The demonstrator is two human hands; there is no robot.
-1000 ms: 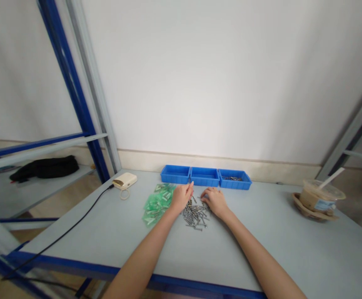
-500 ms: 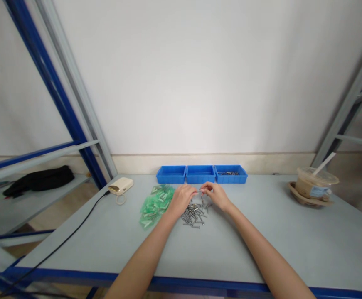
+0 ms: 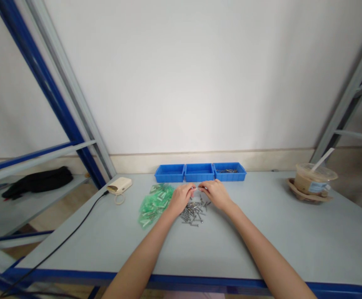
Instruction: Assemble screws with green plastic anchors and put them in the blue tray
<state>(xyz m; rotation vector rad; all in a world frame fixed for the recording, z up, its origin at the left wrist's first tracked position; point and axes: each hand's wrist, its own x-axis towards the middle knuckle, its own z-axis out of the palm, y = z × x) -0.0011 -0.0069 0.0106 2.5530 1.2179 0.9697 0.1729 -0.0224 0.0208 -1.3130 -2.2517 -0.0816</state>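
My left hand (image 3: 182,197) is closed in a pinch, its fingertips just above the far side of a pile of metal screws (image 3: 192,212). Facing it, my right hand (image 3: 215,192) pinches too, and a thin dark sliver shows at its fingertips. The two sets of fingertips almost meet; whatever small pieces they hold are too tiny to name. Beside my left wrist lies a green translucent plastic bag (image 3: 156,204) with small pale pieces in it. A few screws lie apart from the pile, under my right fingers.
Three blue bins stand in a row at the back: left (image 3: 170,179), middle (image 3: 199,177) and right (image 3: 230,177), the last holding small metal parts. A cream-coloured device (image 3: 120,185) with a black cable (image 3: 75,231) sits left. A lidded drink cup (image 3: 312,181) stands right in a cardboard holder.
Both hands stay over the screws while their fingertips draw a little closer together. My right fingers have curled downward. The whole view has shifted slightly.
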